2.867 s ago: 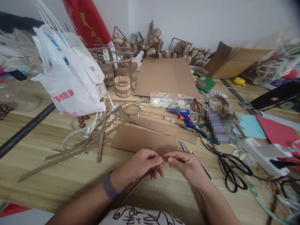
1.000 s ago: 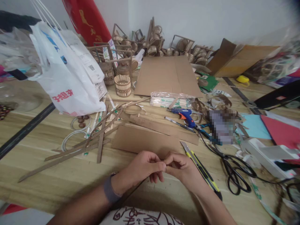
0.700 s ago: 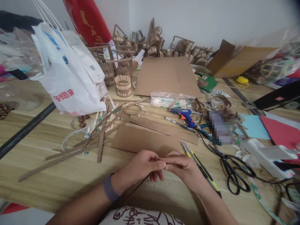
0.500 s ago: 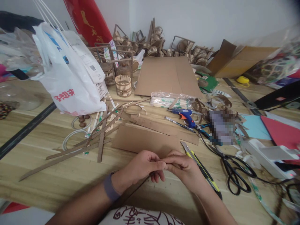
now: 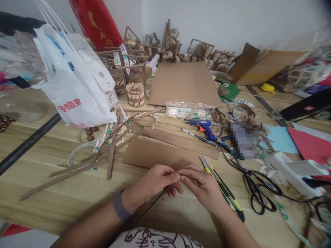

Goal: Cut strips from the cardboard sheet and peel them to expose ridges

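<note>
My left hand (image 5: 162, 181) pinches a thin dark strip (image 5: 154, 203), which trails down toward my body. Fingertips of my right hand (image 5: 198, 181) are pressed together at the strip's upper end, against the left fingertips. The fingers hide most of that end. Just beyond both hands lies a flat cardboard piece (image 5: 157, 151), with a narrower cardboard strip (image 5: 178, 141) behind it. A yellow and black utility knife (image 5: 222, 187) rests beside my right hand. Long brown strips (image 5: 111, 162) are spread to the left.
Black scissors (image 5: 261, 193) and a blue glue gun (image 5: 205, 130) lie on the right. A white plastic bag (image 5: 69, 82) stands at left, near a small slatted bucket (image 5: 136, 94). A large cardboard sheet (image 5: 183, 84) lies behind, before a pile of small buckets (image 5: 170, 50).
My right fingertips have shifted slightly left along the strip's end, over the left fingertips. The left hand has barely moved.
</note>
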A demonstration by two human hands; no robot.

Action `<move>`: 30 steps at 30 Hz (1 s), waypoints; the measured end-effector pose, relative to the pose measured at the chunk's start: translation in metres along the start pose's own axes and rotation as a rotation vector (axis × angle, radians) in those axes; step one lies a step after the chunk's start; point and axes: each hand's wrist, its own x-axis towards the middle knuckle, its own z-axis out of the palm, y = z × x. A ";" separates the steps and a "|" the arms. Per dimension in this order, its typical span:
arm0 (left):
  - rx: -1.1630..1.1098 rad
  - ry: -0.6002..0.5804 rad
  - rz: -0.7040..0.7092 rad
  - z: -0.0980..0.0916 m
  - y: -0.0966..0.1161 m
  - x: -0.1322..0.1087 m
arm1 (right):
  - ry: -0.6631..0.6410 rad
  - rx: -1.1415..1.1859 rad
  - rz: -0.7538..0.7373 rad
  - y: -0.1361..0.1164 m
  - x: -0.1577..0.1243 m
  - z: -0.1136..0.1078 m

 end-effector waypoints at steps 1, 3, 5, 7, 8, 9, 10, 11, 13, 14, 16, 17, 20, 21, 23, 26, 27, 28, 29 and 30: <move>-0.005 0.000 0.004 -0.001 0.000 0.000 | 0.002 -0.007 -0.012 0.001 0.000 0.000; -0.012 0.006 0.010 -0.002 0.001 -0.001 | 0.002 -0.018 -0.041 0.004 -0.001 0.000; -0.019 0.017 0.018 -0.002 0.001 -0.001 | 0.000 -0.024 -0.063 0.007 -0.002 0.001; -0.024 0.023 0.023 -0.002 0.001 -0.002 | 0.017 -0.029 -0.056 0.010 -0.003 0.003; -0.025 0.026 0.023 -0.001 0.001 -0.002 | 0.026 -0.030 -0.044 0.010 -0.003 0.003; -0.025 0.025 0.020 -0.001 0.001 -0.002 | 0.029 -0.027 -0.034 0.010 -0.003 0.004; -0.026 0.024 0.015 -0.001 0.001 -0.002 | 0.023 -0.021 -0.027 0.010 -0.003 0.003; -0.029 0.021 0.009 -0.001 0.001 -0.002 | 0.010 -0.012 -0.026 0.009 -0.002 0.003; -0.035 0.010 -0.008 -0.001 0.001 -0.001 | -0.017 0.012 -0.030 0.007 -0.001 0.000; -0.035 0.004 -0.015 -0.001 0.000 -0.001 | -0.026 0.023 -0.026 0.006 0.000 -0.001; -0.028 -0.004 -0.027 -0.001 -0.001 0.000 | -0.039 0.041 -0.008 0.004 0.001 -0.003; -0.024 -0.007 -0.032 -0.001 -0.001 0.000 | -0.048 0.049 0.003 0.004 0.001 -0.004; -0.024 -0.014 -0.039 -0.002 -0.002 0.000 | -0.073 0.072 0.009 0.003 0.002 -0.004; -0.027 -0.012 -0.035 -0.002 -0.002 -0.001 | -0.077 0.077 0.004 0.003 0.001 -0.005; -0.034 -0.003 -0.024 -0.002 -0.002 -0.001 | -0.091 0.077 -0.002 0.004 0.001 -0.006; -0.036 0.007 -0.015 -0.002 0.000 -0.001 | -0.123 0.059 -0.005 0.003 0.001 -0.010; -0.034 0.006 -0.015 -0.002 0.000 -0.002 | -0.125 0.055 -0.009 0.003 0.000 -0.011; -0.032 0.003 -0.016 -0.002 0.001 -0.002 | -0.121 0.051 -0.013 0.003 0.000 -0.012; -0.030 -0.001 -0.018 -0.002 0.001 -0.002 | -0.113 0.048 -0.011 0.003 0.000 -0.012; -0.029 -0.004 -0.020 -0.002 0.001 -0.002 | -0.101 0.044 -0.004 0.003 0.000 -0.011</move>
